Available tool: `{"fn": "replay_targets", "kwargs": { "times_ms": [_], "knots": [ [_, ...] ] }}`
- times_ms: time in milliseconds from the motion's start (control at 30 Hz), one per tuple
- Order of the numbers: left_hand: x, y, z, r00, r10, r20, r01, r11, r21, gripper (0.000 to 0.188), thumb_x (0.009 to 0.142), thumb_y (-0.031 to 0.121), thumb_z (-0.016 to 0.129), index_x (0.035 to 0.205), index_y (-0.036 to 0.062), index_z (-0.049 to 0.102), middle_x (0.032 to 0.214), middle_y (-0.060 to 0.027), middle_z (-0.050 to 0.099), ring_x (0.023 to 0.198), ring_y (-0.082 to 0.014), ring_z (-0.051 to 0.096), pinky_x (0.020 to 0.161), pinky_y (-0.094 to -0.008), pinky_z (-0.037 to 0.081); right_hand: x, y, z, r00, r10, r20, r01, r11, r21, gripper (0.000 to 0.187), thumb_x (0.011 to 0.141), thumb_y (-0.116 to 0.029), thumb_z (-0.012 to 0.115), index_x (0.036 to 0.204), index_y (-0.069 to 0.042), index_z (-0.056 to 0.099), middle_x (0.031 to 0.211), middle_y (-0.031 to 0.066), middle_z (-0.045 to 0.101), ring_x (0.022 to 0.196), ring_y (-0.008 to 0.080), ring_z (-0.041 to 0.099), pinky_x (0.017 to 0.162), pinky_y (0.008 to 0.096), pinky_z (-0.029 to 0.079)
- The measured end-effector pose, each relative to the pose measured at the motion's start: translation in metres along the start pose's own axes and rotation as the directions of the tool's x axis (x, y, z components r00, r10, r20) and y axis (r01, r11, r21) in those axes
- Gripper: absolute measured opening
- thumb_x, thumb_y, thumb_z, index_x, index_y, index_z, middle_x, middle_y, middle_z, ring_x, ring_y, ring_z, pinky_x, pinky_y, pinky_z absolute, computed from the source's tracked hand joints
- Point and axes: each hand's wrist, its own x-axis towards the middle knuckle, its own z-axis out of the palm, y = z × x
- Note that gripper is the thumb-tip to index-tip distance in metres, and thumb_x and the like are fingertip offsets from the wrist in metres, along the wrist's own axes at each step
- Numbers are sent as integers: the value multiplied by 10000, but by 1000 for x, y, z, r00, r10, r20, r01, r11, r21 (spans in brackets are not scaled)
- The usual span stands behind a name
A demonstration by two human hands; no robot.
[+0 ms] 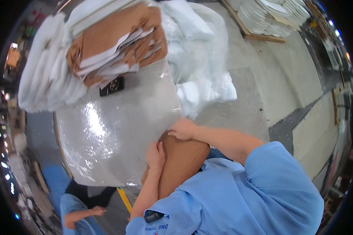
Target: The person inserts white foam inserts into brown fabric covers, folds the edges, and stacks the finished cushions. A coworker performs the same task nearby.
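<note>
A brown fabric cushion cover (186, 156) is held up against my body at the near edge of the table. It looks filled out, but its inside is hidden from view. My left hand (155, 156) grips its left edge, with the thumb up and the fingers curled round the cloth. At the cover's top corner, my right hand (182, 129) pinches the fabric between closed fingers. Beyond my hands, a pile of brown covers (113, 37) with white strips showing between the folds lies on the plastic-wrapped table (117, 129).
Thick white padding (47, 74) is stacked left of the brown pile. A black flat object (112, 86) lies before the pile. Clear plastic bags of white filling (200, 51) bulge right of the table. A white stack (270, 15) rests on a pallet. A co-worker's hand (99, 210) shows lower left.
</note>
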Motion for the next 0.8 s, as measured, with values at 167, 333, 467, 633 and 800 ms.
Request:
{"fn": "replay_targets", "kwargs": {
  "times_ms": [167, 333, 467, 633, 800],
  "knots": [
    [6, 40, 0, 960, 277, -32, -279, 951, -135, 392, 1035, 411, 636, 1169, 48, 697, 950, -209, 749, 874, -431, 718, 768, -535, 545, -35, 52, -16, 931, 332, -153, 66, 259, 964, 268, 1078, -318, 595, 1088, -89, 731, 858, 6, 691, 749, 120, 612, 659, 289, 491],
    [-5, 136, 9, 905, 338, 259, -223, 894, -389, 198, 1036, 186, 659, 1139, 18, 675, 846, -98, 642, 765, -114, 604, 682, -286, 486, -149, 118, 35, 878, 478, 1, 50, -93, 994, 218, 1086, -301, 609, 1132, -130, 735, 898, -27, 680, 777, 94, 596, 681, 269, 484],
    [-13, 159, 21, 873, 411, 263, -273, 858, -435, 157, 1031, 125, 649, 1134, 11, 682, 918, -67, 663, 774, -149, 623, 689, -317, 502, -178, 103, 93, 904, 425, -41, 205, -348, 915, 203, 1074, -288, 636, 1170, -140, 735, 990, -28, 698, 867, 95, 616, 745, 277, 499],
    [-28, 187, 40, 704, 623, 341, -548, 782, -297, 164, 1033, 126, 616, 1107, 9, 705, 1032, -134, 681, 958, -262, 662, 883, -359, 522, -182, 89, 143, 911, 366, -192, 377, -546, 748, 239, 1047, -144, 651, 1270, -82, 709, 1215, 16, 725, 1098, 139, 668, 908, 335, 536],
    [0, 184, 65, 690, 516, 508, -509, 845, -167, 235, 1054, 164, 593, 1167, 12, 732, 1213, -162, 670, 1187, -288, 624, 1031, -388, 482, -195, 94, 163, 912, 355, -207, 394, -610, 688, 319, 1029, -73, 642, 1347, -69, 669, 1329, 34, 684, 1193, 166, 652, 970, 350, 519]
  ]
}}
